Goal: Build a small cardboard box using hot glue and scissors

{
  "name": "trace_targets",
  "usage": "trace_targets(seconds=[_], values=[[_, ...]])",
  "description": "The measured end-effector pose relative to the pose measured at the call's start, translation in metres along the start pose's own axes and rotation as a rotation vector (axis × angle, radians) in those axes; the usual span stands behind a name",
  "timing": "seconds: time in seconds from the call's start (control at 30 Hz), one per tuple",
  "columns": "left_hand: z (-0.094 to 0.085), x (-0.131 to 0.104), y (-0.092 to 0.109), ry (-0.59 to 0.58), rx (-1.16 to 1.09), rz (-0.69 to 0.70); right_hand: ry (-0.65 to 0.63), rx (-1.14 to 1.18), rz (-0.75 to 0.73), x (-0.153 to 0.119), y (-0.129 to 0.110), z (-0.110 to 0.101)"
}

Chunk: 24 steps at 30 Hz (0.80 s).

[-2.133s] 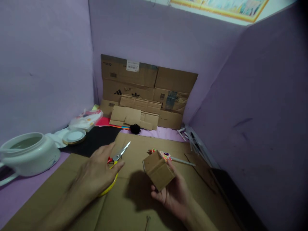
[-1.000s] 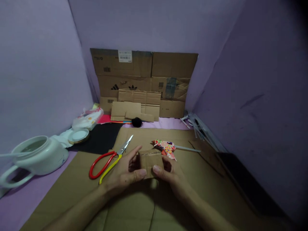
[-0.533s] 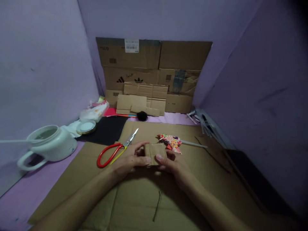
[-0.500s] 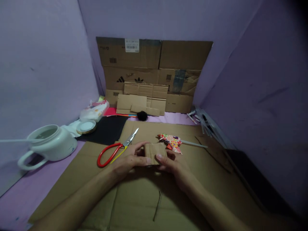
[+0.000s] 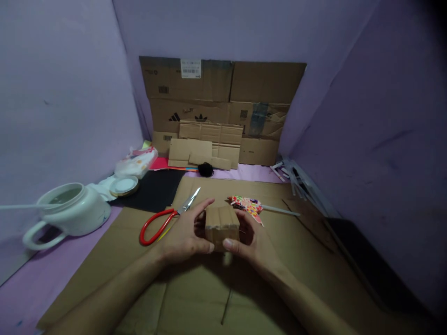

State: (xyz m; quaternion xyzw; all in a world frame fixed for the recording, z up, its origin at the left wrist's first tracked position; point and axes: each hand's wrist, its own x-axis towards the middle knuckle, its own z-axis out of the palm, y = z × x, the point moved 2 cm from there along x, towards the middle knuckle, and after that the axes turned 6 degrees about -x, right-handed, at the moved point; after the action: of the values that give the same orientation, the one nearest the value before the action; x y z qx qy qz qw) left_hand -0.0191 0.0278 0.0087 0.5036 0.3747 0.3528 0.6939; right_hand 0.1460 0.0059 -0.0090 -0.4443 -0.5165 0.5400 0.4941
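Observation:
A small brown cardboard box (image 5: 222, 225) is held between my two hands above the cardboard sheet (image 5: 195, 288). My left hand (image 5: 186, 232) grips its left side, thumb at the lower front edge and index finger raised behind the corner. My right hand (image 5: 253, 239) grips the right side, its thumb on the front face. Red-handled scissors (image 5: 159, 225) lie beside my left hand, blades pointing away. Just beyond my right hand sits a glue gun wrapped in colourful patterned covering (image 5: 247, 204), with a clear stick out of its back.
At left stand a white pot (image 5: 71, 209) and a round lid (image 5: 124, 185) near black sheets (image 5: 153, 190). Black yarn (image 5: 206, 169) lies before upright cardboard (image 5: 258, 83). Clear sticks (image 5: 296, 179) and a dark flat object (image 5: 370, 265) are at right. A thin twig (image 5: 226, 307) lies in front.
The box has tilted, so its top and front faces both show now. My hands have shifted slightly around it, and my left index finger has lifted.

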Motion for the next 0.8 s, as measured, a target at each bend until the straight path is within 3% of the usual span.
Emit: trace_targets(seconds=[0.13,0.23,0.4,0.47,0.67,0.8], values=[[0.004,-0.005,0.003,-0.048,0.24,0.108,0.009,-0.183,-0.102,-0.006,-0.003,-0.003],[0.006,-0.007,0.003,-0.02,0.428,0.156,0.059,-0.339,-0.231,-0.01,-0.002,-0.007],[0.002,-0.005,0.004,0.006,0.553,0.231,0.104,-0.467,-0.303,-0.012,0.002,-0.006],[-0.002,-0.003,0.003,0.006,0.541,0.238,0.101,-0.481,-0.302,-0.011,0.002,-0.004],[-0.006,0.002,-0.004,-0.083,0.219,0.115,0.113,-0.528,-0.354,-0.011,0.002,-0.006],[-0.001,0.001,-0.005,-0.11,0.305,0.132,0.103,-0.522,-0.353,-0.014,0.0,-0.011]])
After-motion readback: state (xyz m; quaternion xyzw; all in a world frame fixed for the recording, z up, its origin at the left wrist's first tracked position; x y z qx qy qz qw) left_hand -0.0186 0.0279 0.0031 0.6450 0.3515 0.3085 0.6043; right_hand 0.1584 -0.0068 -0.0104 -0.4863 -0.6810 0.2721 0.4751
